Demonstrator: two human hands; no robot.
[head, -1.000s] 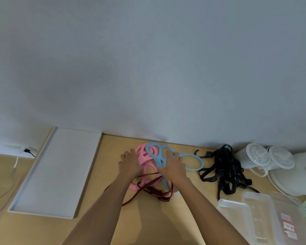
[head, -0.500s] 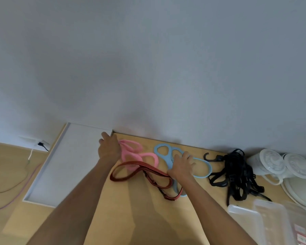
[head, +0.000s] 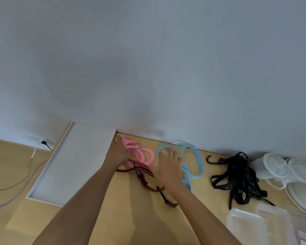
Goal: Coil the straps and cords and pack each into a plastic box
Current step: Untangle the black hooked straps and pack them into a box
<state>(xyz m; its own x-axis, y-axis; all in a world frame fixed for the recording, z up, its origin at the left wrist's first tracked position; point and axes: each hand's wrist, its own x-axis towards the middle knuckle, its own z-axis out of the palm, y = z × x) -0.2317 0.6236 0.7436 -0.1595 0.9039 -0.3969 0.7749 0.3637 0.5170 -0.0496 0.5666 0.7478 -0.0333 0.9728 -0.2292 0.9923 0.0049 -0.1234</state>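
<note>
On the wooden table lie a pink looped strap, a light blue looped strap and a dark red webbing strap. My left hand grips the pink strap at its left end, beside the white tray. Spread fingers of my right hand rest on the blue strap's left loops, and the palm covers part of the red strap. A tangle of black straps with a hook lies to the right. Clear plastic boxes sit at the lower right.
A shallow white tray lies on the table's left part against the wall. Two white round fans stand at the right edge. Cables and a wall socket are on the floor to the left.
The pink and blue straps have been pulled apart: my left hand dragged the pink one left toward the tray, my right hand stayed on the blue one. The view shifted a little.
</note>
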